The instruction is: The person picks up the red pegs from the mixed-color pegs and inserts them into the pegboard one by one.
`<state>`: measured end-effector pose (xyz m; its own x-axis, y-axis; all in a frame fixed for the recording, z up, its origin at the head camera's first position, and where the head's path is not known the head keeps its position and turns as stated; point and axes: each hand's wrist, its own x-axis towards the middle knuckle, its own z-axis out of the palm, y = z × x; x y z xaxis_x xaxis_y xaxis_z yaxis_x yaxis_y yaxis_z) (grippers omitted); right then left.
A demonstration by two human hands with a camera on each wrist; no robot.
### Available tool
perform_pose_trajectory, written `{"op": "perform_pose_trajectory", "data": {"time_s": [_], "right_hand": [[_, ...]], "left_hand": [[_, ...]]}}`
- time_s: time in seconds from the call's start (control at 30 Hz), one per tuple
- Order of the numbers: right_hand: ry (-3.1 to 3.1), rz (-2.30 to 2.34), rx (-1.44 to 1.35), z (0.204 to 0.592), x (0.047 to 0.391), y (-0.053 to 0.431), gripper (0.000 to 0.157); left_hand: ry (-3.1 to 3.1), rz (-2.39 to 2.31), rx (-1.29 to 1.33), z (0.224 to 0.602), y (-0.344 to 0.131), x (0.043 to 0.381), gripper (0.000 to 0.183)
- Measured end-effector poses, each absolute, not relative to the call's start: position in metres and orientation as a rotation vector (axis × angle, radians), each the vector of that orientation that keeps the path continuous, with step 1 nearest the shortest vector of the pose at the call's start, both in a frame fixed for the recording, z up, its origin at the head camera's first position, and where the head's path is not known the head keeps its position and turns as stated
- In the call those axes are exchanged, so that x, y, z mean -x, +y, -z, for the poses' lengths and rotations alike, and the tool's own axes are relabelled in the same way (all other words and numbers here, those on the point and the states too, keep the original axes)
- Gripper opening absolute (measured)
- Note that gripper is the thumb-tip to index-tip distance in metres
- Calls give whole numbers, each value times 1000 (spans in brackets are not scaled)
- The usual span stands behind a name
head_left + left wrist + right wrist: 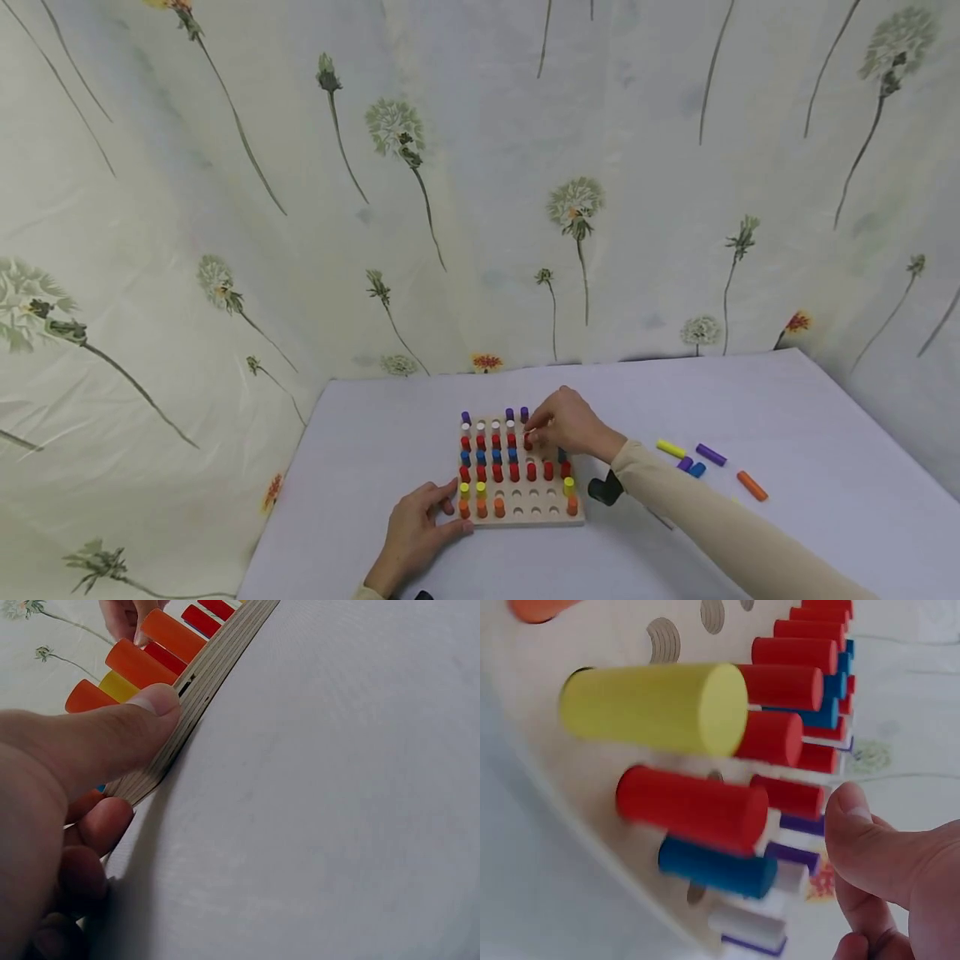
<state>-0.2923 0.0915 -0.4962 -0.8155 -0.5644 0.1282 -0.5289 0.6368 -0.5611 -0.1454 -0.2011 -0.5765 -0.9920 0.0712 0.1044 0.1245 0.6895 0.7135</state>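
Note:
A wooden pegboard [525, 522] lies on the table, with rows of purple, white, red, blue, yellow and orange pegs upright in its holes. My left hand [420, 521] holds the board's near left corner, the thumb [154, 701] against its edge beside the orange pegs [139, 661]. Over the board's back right part, my right hand [572, 422] pinches a red peg [528, 443] in the third row from the back. In the right wrist view the thumb [851, 806] meets the outer end of this red peg [787, 796]. Several holes [534, 500] in the front rows stand bare.
Right of the board, loose pegs lie on the white tabletop [360, 442]: a yellow one [671, 448], a purple one [711, 454], a blue one [697, 471] and an orange one [752, 486] among them. A dandelion-print cloth [480, 208] hangs behind the table.

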Motion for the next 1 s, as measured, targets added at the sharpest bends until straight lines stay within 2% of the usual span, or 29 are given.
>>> {"op": "perform_pose_trajectory", "data": {"time_s": [0.27, 0.67, 1.0], "right_hand": [[2818, 839, 986, 477, 285, 147, 9], [2860, 687, 935, 473, 259, 257, 9], [2734, 691, 730, 488, 227, 292, 12]], "left_hand": [[-2813, 1183, 190, 576, -199, 146, 67], [-2823, 1172, 145, 580, -200, 144, 69], [-2804, 1175, 170, 578, -199, 143, 69]]}}
